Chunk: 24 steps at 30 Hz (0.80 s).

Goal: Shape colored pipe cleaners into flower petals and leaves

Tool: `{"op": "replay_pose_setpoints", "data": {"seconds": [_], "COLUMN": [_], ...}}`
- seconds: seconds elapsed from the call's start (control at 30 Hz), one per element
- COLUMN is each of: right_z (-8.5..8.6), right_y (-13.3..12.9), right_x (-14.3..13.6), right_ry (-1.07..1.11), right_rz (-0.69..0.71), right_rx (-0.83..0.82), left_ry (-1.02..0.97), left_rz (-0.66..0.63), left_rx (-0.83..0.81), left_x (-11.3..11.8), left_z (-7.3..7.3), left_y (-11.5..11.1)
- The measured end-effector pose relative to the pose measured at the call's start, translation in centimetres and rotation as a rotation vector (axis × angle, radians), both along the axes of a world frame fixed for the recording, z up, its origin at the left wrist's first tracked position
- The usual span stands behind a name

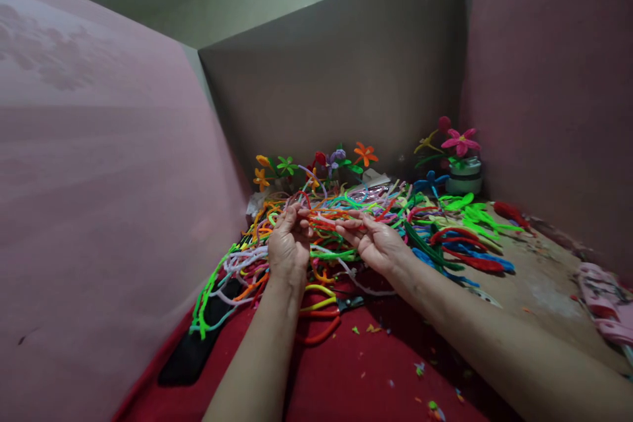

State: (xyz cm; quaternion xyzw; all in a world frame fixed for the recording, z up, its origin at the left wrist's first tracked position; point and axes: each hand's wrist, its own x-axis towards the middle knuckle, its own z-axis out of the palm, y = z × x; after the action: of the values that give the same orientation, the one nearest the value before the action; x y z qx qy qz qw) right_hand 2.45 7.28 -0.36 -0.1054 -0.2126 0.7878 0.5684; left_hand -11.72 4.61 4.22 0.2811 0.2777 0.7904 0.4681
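My left hand (pixel 291 241) is closed in a pinch over a heap of fuzzy pipe cleaners (pixel 252 256). An orange pipe cleaner (pixel 329 212) runs from its fingertips across to my right hand (pixel 373 241). The right hand is palm up, its thumb and fingers pinched loosely near the strand's other end; its exact grip is partly hidden. Below the hands lie scissors (pixel 319 335) with looped handles. Green, red and blue fuzzy pieces (pixel 475 257) are spread to the right of my right hand.
Finished fuzzy flowers (pixel 364 153) stand along the back. A pink flower (pixel 461 142) rises by a lidded green container (pixel 465 177). A black flat object (pixel 190 353) lies at left on the red cloth (pixel 356 376), pink shoes (pixel 601 297) at right. Pink walls close both sides.
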Motion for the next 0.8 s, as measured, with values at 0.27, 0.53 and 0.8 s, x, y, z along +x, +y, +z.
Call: {"op": "replay_pose_setpoints", "data": {"seconds": [0.27, 0.53, 0.8], "right_z": [1.3, 1.7, 1.8], "right_y": [-1.0, -2.0, -2.2], "right_x": [0.4, -0.2, -0.4], "right_ry": [-0.01, -0.212, -0.445], "right_rz": [0.032, -0.01, -0.22], "right_rx": [0.095, 0.283, 0.268], "left_ry": [-0.067, 0.08, 0.155], "left_rz": [-0.114, -0.257, -0.078], "left_rx": [0.033, 0.043, -0.008], "left_x": [0.4, 2.3, 2.7], "left_z": [0.2, -0.8, -0.9], "left_y": [-0.2, -0.7, -0.8]}}
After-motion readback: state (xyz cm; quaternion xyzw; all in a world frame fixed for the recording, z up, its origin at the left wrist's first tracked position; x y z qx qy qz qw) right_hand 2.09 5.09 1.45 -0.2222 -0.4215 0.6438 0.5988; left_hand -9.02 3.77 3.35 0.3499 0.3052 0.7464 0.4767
